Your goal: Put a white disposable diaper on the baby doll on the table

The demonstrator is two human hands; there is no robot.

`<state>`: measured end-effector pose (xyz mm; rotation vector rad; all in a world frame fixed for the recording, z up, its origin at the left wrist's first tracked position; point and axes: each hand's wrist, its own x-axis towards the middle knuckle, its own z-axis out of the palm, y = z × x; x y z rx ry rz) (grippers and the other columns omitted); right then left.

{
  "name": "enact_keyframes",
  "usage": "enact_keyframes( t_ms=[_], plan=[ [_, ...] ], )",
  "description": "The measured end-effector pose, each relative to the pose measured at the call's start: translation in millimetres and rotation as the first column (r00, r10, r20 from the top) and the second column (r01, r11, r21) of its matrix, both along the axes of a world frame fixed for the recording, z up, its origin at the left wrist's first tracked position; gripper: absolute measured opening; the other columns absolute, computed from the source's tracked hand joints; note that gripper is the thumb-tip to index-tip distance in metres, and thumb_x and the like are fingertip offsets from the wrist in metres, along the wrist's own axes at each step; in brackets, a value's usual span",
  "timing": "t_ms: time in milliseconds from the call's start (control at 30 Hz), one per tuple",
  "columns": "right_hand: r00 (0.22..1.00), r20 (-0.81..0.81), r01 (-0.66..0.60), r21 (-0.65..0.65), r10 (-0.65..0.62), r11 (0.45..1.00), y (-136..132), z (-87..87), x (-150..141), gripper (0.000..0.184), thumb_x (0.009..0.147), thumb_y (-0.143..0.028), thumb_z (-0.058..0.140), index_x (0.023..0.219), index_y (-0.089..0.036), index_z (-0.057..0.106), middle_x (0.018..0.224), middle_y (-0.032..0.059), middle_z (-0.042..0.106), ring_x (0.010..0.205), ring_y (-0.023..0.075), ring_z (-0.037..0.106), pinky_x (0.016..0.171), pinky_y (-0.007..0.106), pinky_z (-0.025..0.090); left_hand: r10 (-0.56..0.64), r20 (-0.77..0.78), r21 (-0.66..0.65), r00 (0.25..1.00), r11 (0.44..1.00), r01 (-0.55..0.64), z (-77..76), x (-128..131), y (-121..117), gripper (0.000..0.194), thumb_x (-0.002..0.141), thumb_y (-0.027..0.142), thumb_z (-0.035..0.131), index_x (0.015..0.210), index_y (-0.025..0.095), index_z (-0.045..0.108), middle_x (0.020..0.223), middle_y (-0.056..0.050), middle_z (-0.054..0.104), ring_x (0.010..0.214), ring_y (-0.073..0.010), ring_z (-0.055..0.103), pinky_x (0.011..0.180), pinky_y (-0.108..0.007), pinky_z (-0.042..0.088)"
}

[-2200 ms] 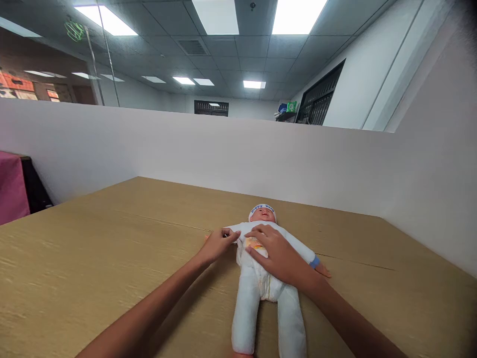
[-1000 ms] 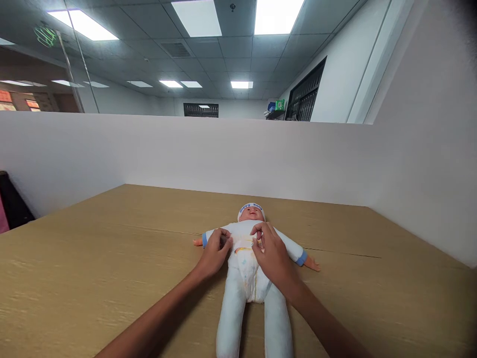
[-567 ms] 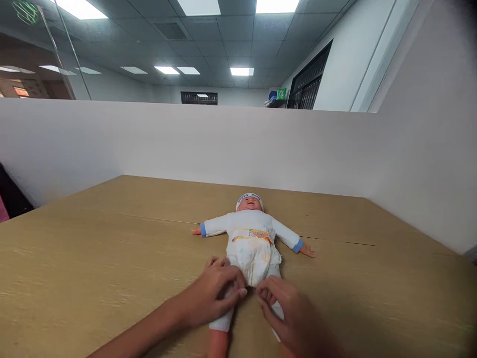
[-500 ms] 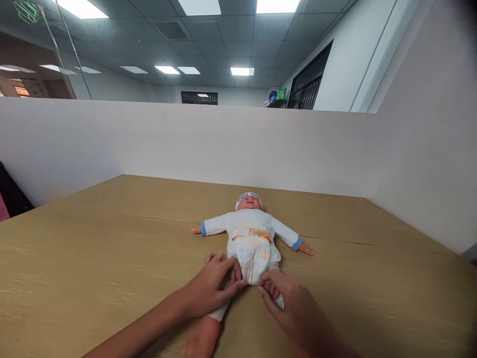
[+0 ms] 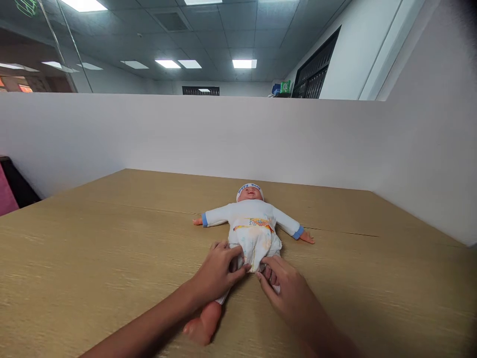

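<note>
A baby doll [image 5: 246,211] in a white long-sleeved top with blue cuffs and a printed headband lies on its back, arms spread, head away from me. Around its hips is a white diaper [image 5: 253,241] with a colourful printed waistband. My left hand [image 5: 221,268] is at the diaper's left leg edge, thumb and fingers curled on it. On the other side my right hand [image 5: 281,286] pinches the lower right leg edge. One bare doll foot [image 5: 204,323] shows below my left wrist; the other leg is mostly hidden under my right hand.
The doll lies on a wide tan tabletop [image 5: 112,258] with thin seams across it. A low white partition [image 5: 223,134] runs along the back, and a white wall [image 5: 428,149] rises at the right. A pink and black object [image 5: 17,189] stands beyond the left edge.
The camera view has tilted slightly, so the doll appears a little higher and its foot shows more fully. Both hands stay at the diaper's leg edges, with small finger shifts.
</note>
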<state>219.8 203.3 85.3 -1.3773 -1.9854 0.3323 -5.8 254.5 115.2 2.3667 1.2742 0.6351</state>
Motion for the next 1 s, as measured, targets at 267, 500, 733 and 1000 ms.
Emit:
enact_keyframes(
  t_ms=[267,500,733,1000],
  plan=[
    [0.999,0.024,0.019,0.077,-0.021,0.997,-3,2.5,-2,0.011,0.104,-0.019,0.056,0.103,-0.022,0.066,0.102,0.0070,0.066,0.093,0.0257,0.061,0.082,0.039,0.049,-0.095,0.176,0.053,0.980,0.995,0.086,0.1,-2,-3,0.019,0.102,0.039,0.064,0.094,0.022,0.064,0.110,-0.005,0.067,0.106,-0.0257,0.057,0.097,-0.041,0.040],
    [1.000,0.019,0.019,0.155,-0.022,0.988,-11,-1.5,-2,0.018,0.104,-0.017,0.059,0.119,-0.024,0.067,0.129,0.0068,0.068,0.117,0.0291,0.061,0.104,0.047,0.048,-0.113,0.257,0.034,0.960,0.994,0.108,-2.2,-6,-6,0.015,0.102,0.037,0.067,0.104,0.022,0.069,0.140,-0.008,0.063,0.129,-0.0293,0.055,0.112,-0.044,0.037],
    [0.999,0.022,0.030,0.137,-0.033,0.990,-13,-5.3,-5,0.026,0.104,-0.024,0.062,0.130,-0.024,0.065,0.137,0.0069,0.069,0.129,0.0309,0.059,0.115,0.053,0.044,-0.134,0.244,0.000,0.960,0.990,0.138,4.0,-4,-5,0.017,0.103,0.038,0.065,0.102,0.022,0.067,0.117,-0.004,0.069,0.112,-0.0272,0.054,0.101,-0.042,0.036],
    [1.000,-0.015,0.006,0.100,-0.005,0.995,-10,-5.5,-3,0.020,0.103,-0.028,0.063,0.123,-0.024,0.067,0.134,0.0079,0.071,0.125,0.0311,0.061,0.111,0.053,0.047,-0.043,0.266,-0.102,0.963,0.992,0.073,0.9,-4,-7,0.019,0.098,0.040,0.066,0.102,0.022,0.063,0.107,-0.005,0.064,0.107,-0.0282,0.051,0.098,-0.042,0.036]
  ],
)
